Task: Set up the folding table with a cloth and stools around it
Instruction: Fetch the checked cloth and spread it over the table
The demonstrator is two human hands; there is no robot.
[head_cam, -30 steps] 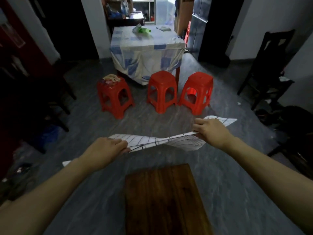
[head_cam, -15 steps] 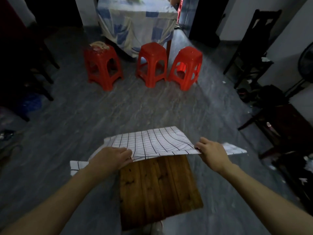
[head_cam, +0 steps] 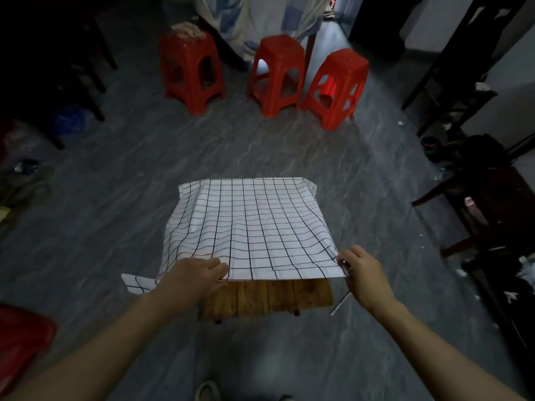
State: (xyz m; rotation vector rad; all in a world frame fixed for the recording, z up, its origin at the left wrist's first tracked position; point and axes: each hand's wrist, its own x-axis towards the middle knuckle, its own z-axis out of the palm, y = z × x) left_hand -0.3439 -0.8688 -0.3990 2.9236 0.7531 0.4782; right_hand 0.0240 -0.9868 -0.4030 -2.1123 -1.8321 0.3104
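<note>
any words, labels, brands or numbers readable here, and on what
None can be read. The checked cloth bears only grid lines; the red stools and wooden table show no lettering; whatever lies on the left stool is too blurred to tell.

White black-gridded cloth (head_cam: 249, 227) on the small wooden folding table (head_cam: 266, 296), mid-floor.
The cloth covers the table's far part; the near strip lies bare, and one corner hangs off the left side. The left hand (head_cam: 197, 273) holds the cloth's near edge towards the left, and the right hand (head_cam: 362, 273) pinches its near right corner. Behind the table, well apart across the grey stone floor (head_cam: 115, 198), stand the left red plastic stool (head_cam: 191, 65), then the middle red plastic stool (head_cam: 278, 68) just beside the right red plastic stool (head_cam: 335, 85). Behind these is a large cloth-draped table (head_cam: 260, 15); a dark wooden chair (head_cam: 451, 68) is far right.
</note>
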